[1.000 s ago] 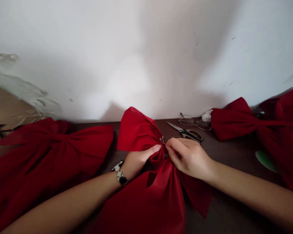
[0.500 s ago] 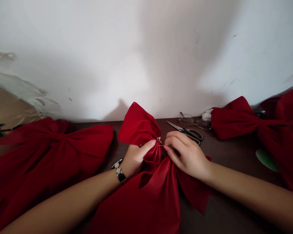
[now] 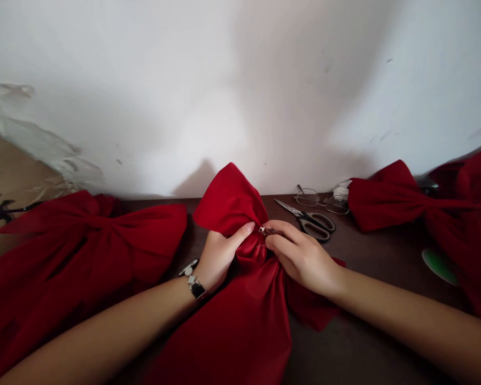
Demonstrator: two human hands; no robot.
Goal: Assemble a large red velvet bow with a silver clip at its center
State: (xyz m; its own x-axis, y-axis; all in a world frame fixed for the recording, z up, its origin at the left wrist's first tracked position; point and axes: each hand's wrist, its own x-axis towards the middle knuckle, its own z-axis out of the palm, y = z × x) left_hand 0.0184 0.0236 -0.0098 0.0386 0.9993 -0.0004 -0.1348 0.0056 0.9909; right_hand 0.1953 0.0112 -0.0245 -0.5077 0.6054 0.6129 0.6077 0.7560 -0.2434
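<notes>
In the middle of the head view, a large red fabric bow is gathered at its centre. My left hand grips the gathered cloth, thumb on top and the other fingers hidden under the fabric. At the gather lies a small metal clip, just right of my left thumb. My right hand is closed around the gather beside this clip, its thumb and fingertips pressed together. A fine thread or wire shows near those fingertips; what exactly they pinch is too small to make out.
Black-handled scissors and wire-rimmed glasses lie behind my right hand on the dark table. More red bows rest at the left and right. A green disc sits near the right bow. Behind stands a white wall.
My right fingertips have closed in on the metal clip, covering part of it. The bow's upper loop stands a little higher, and its right tail has shifted up and left.
</notes>
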